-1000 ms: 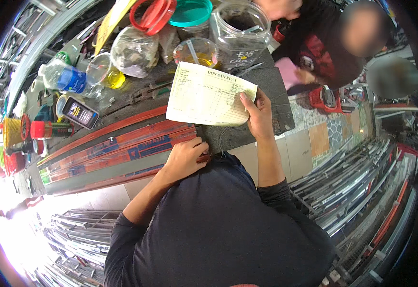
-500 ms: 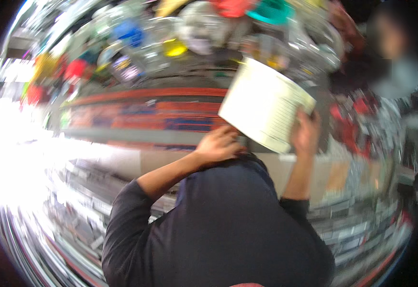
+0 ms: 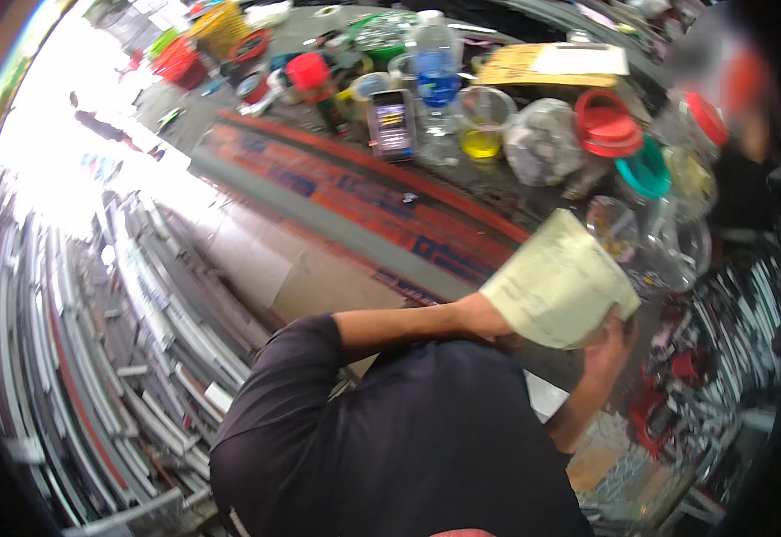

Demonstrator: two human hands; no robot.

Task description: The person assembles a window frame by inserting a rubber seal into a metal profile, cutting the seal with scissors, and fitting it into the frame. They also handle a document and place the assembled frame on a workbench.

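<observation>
A pale yellow sheet of paper [image 3: 556, 282] with faint rows of writing is tilted in front of me, its lower edge curved. My right hand [image 3: 607, 349] is closed on its lower right edge, the thumb over the front. My left hand [image 3: 484, 315] reaches the lower left edge, where the paper covers its fingers. Whether those fingers grip anything does not show. Beyond the sheet, a clear plastic jar with a red lid [image 3: 607, 121] and a teal lid [image 3: 645, 167] are closest on the bench.
Red-and-blue printed strips [image 3: 346, 192] run along the bench. Behind them stand a phone-like keypad device [image 3: 392, 125], a water bottle [image 3: 435, 67] and a cup of yellow liquid [image 3: 483, 121]. Long metal profiles [image 3: 131, 295] lie at left. Metal offcuts [image 3: 730, 331] pile up at right.
The view has swung round, so the bench now slants. The left hand, apart from the paper before, has come to its edge. The right hand keeps its hold.
</observation>
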